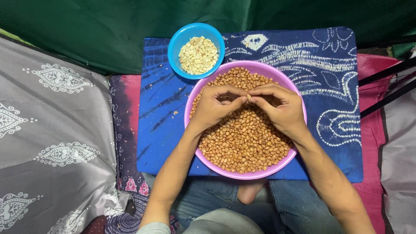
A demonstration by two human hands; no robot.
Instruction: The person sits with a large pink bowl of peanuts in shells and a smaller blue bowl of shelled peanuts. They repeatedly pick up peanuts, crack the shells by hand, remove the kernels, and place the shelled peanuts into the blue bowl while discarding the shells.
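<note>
A large purple bowl point(193, 100) full of brown-skinned peanuts point(245, 141) sits on a blue patterned cloth. My left hand point(214, 107) and my right hand point(279, 108) hover over the bowl's upper half, fingertips meeting. Together they pinch one pale peanut point(248, 96) between thumbs and forefingers. Touching the purple bowl's upper left rim stands a smaller blue bowl point(177, 41) holding pale skinned peanuts point(198, 54).
The blue patterned cloth point(329, 73) covers a board over pink fabric point(375, 69). A grey patterned sheet point(52, 130) lies to the left, dark green cloth point(108, 26) behind. My jeans-clad legs point(286, 208) and a bare foot point(249, 191) are below the bowl.
</note>
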